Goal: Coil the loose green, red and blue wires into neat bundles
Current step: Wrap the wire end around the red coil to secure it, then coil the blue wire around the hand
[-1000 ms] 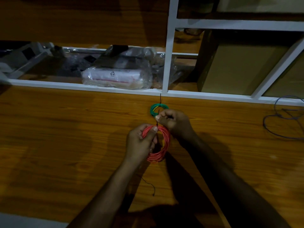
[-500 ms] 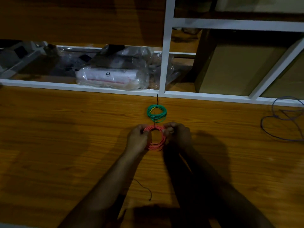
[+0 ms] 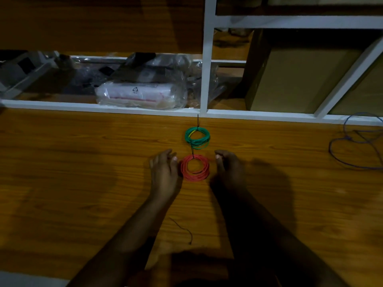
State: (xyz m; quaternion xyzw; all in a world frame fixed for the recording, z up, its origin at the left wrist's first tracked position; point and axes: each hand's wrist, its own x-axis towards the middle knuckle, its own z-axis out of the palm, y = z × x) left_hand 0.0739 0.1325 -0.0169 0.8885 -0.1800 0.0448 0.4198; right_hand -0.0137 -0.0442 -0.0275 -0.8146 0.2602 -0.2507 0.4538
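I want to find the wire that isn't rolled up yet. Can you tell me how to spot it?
Look along the wooden table to its far right edge, just below the white shelf frame. The blue wire sprawls there in big loose loops, unlike the green coil and red coil, which are small tight rings in the middle.

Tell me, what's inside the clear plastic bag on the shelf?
The bag holds a white packet with a recycling mark and a red stripe. Whatever is inside that packet is hidden.

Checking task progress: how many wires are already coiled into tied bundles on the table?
2: the green bundle near the white frame, the red bundle just below it between both hands. The blue wire lies loose at far right.
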